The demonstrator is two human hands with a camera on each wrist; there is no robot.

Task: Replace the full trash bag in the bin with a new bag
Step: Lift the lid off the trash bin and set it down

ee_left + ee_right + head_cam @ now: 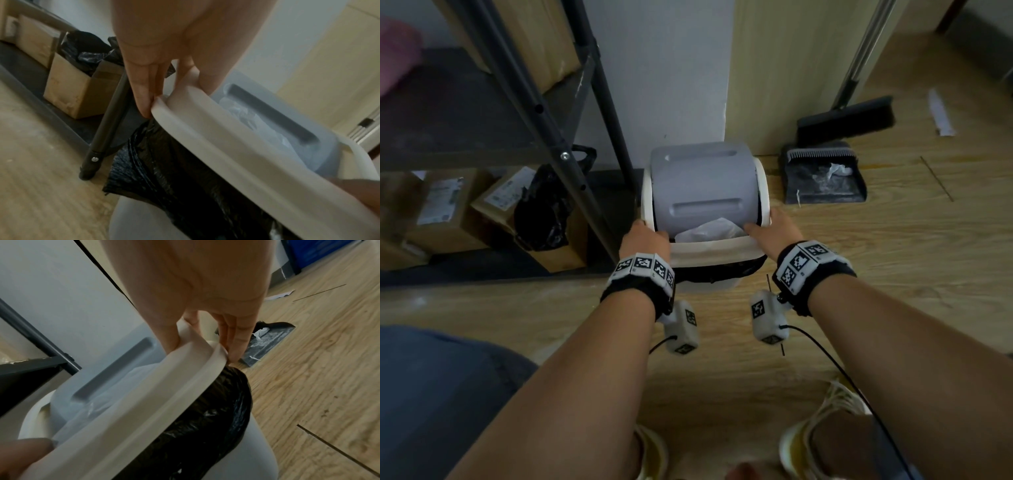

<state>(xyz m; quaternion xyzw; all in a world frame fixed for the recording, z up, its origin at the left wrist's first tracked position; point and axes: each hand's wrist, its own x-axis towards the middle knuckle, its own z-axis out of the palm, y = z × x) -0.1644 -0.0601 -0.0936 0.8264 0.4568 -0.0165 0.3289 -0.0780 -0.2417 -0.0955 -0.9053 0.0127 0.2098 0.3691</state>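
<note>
Both hands clasp lid frame point(714, 247) | left hand point(645, 241) and right hand point(774, 229) pinch opposite corners, thumbs inside, likely to free the liner | full trash bag point(174, 175) sits in bin point(702, 284) against wall, rim folded under frame.

The bin point(690, 284) stands against the white wall point(664, 85), so there is no passage behind it. To its left the black shelf post point(599, 113) rises just beside the lid frame point(709, 248), and beyond the post a cardboard box point(558, 253) holding a black bag point(541, 209) closes that side. To the right, the dustpan point(825, 178) and broom point(849, 118) lie near the bin with a strip of bare floor point(893, 257) between. The front is open floor. The left hand point(643, 240) and right hand point(774, 228) occupy the frame's two near corners; the grey swing flap point(705, 185) covers most of the opening.
</note>
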